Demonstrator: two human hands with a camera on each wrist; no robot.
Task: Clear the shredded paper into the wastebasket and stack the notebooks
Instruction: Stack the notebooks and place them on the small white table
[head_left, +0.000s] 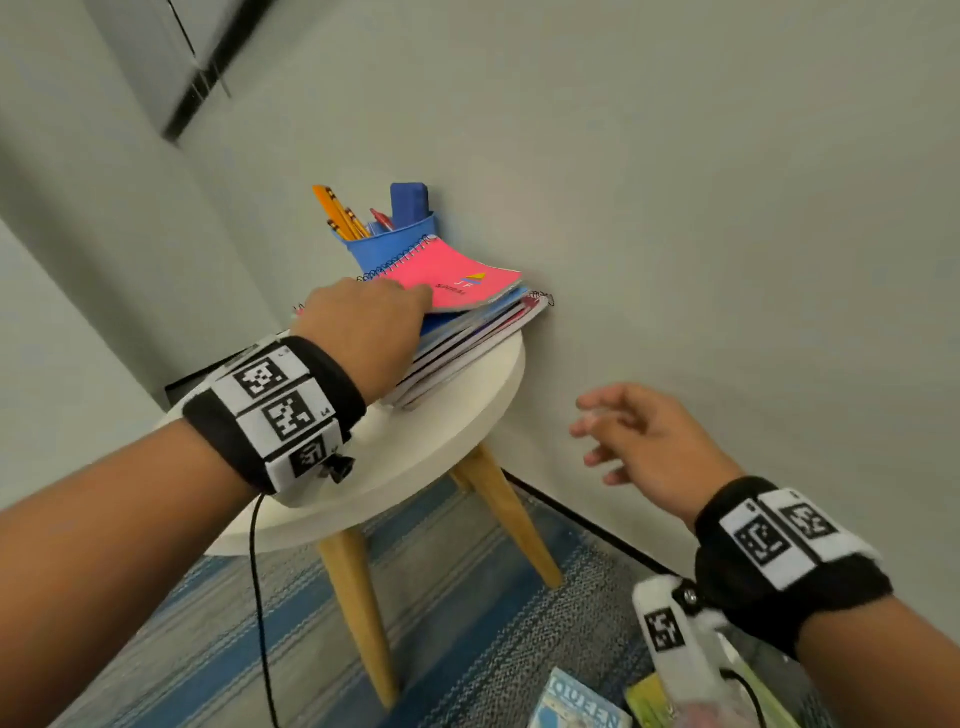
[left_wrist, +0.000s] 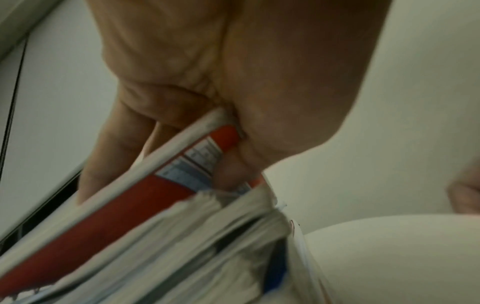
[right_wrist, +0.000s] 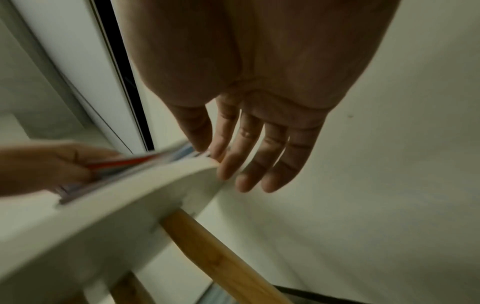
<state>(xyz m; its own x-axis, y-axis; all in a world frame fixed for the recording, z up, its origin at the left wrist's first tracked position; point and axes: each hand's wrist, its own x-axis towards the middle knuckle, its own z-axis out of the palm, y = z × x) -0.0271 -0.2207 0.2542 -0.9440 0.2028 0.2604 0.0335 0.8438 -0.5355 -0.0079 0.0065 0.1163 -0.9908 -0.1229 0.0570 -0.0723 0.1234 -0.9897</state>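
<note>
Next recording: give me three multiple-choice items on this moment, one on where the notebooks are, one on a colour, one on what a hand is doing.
1. Where is the stack of notebooks?
A. on the round white table
B. on the floor
C. in a drawer

2. What colour is the top notebook?
A. green
B. pink
C. black

3. What is the right hand doing?
A. gripping a pencil
B. pressing the wall
C. open in the air, holding nothing

Answers: 1 A, the stack lies on the tabletop by the wall. 2 B, its spiral-bound cover is pink. 3 C, its fingers are spread beside the table while the left hand grips the top notebook.
</note>
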